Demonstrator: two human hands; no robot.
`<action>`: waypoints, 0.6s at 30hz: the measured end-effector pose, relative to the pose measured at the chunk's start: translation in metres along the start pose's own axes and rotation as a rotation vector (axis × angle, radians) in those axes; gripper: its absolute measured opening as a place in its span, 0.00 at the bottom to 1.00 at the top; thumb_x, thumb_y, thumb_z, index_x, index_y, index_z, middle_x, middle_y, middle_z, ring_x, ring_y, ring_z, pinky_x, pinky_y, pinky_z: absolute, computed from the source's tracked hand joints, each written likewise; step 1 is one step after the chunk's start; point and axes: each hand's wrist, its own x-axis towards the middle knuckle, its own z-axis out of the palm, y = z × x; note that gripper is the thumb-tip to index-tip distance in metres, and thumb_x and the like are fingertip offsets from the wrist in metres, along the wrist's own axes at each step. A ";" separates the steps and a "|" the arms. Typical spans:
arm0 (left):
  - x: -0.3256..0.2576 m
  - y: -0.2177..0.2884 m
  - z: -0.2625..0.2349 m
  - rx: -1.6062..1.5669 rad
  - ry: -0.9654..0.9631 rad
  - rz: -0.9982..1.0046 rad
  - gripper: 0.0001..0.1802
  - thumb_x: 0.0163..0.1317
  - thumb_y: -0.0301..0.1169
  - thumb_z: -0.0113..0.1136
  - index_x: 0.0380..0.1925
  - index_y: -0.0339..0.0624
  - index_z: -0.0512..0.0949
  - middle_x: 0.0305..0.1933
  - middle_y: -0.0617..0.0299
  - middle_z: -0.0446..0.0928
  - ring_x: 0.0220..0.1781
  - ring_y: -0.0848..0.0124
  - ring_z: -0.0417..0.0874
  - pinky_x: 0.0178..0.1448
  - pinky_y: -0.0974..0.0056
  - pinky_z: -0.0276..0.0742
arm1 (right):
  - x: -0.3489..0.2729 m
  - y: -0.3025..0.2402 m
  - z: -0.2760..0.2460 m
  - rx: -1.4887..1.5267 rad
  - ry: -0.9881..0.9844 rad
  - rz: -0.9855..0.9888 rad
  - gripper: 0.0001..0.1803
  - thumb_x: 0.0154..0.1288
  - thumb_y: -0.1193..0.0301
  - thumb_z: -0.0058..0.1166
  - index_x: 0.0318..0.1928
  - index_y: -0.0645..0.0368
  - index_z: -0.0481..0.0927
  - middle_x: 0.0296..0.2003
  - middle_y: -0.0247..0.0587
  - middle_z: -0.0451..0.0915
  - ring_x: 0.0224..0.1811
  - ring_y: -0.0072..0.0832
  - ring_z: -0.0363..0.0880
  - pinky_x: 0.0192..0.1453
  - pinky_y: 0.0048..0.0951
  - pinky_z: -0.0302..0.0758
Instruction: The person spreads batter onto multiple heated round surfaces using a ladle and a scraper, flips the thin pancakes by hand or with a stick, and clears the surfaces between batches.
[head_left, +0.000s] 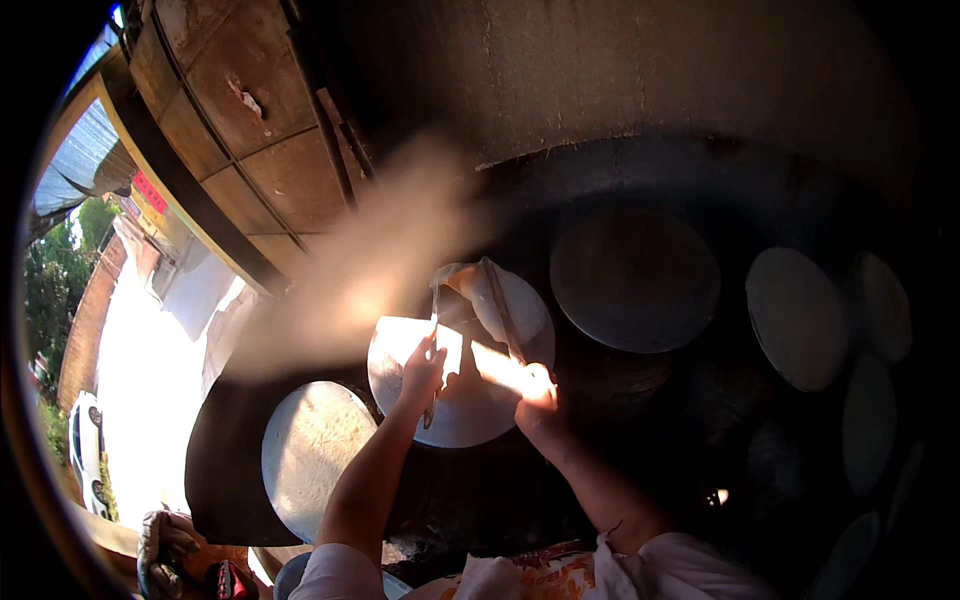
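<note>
My left hand is closed round a thin stick-like tool, whose lower end shows below the fist. My right hand grips a long wooden stick that slants up and away to the left. Both hands are over a pale round griddle-like disc, crossed by bright sunlight and shadow. Near its far edge, between the tool tips, lies a thin whitish layer with a tan patch; I cannot tell exactly what it is.
At the near left lies another round pale disc. A dark round plate and a paler disc sit to the right, with several more dim ones beyond. Steam or smoke drifts at the left, before a tiled wall.
</note>
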 end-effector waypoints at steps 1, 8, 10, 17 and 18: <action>-0.001 0.006 -0.014 0.109 0.044 0.049 0.26 0.60 0.35 0.55 0.60 0.54 0.67 0.17 0.62 0.70 0.13 0.76 0.68 0.17 0.69 0.66 | 0.013 -0.012 0.013 0.092 0.090 0.091 0.12 0.49 0.81 0.48 0.36 0.61 0.77 0.32 0.49 0.76 0.36 0.43 0.75 0.39 0.36 0.74; 0.005 -0.036 -0.046 0.462 0.091 0.160 0.23 0.61 0.37 0.50 0.56 0.42 0.69 0.29 0.48 0.78 0.29 0.58 0.79 0.38 0.58 0.74 | -0.018 0.004 0.008 -0.064 -0.145 -0.049 0.10 0.47 0.82 0.48 0.32 0.61 0.77 0.30 0.47 0.76 0.33 0.43 0.76 0.38 0.36 0.75; -0.001 -0.031 -0.048 0.467 0.123 0.232 0.23 0.60 0.36 0.51 0.55 0.40 0.70 0.42 0.46 0.78 0.46 0.55 0.79 0.50 0.58 0.73 | 0.008 0.005 0.021 0.103 0.078 -0.168 0.08 0.49 0.80 0.50 0.32 0.61 0.77 0.27 0.45 0.76 0.30 0.42 0.76 0.35 0.35 0.74; -0.044 -0.028 -0.068 0.466 0.125 0.208 0.23 0.64 0.30 0.50 0.60 0.46 0.65 0.52 0.47 0.74 0.54 0.59 0.77 0.53 0.65 0.71 | 0.009 -0.007 0.004 0.036 0.027 -0.327 0.09 0.43 0.84 0.53 0.29 0.62 0.77 0.28 0.46 0.76 0.32 0.43 0.76 0.38 0.36 0.74; -0.048 -0.037 -0.070 0.441 0.151 0.230 0.24 0.63 0.29 0.51 0.61 0.46 0.65 0.55 0.48 0.73 0.56 0.60 0.76 0.54 0.65 0.70 | 0.017 -0.035 0.008 -0.020 -0.064 -0.284 0.11 0.40 0.86 0.52 0.29 0.61 0.77 0.28 0.46 0.76 0.32 0.44 0.76 0.40 0.37 0.74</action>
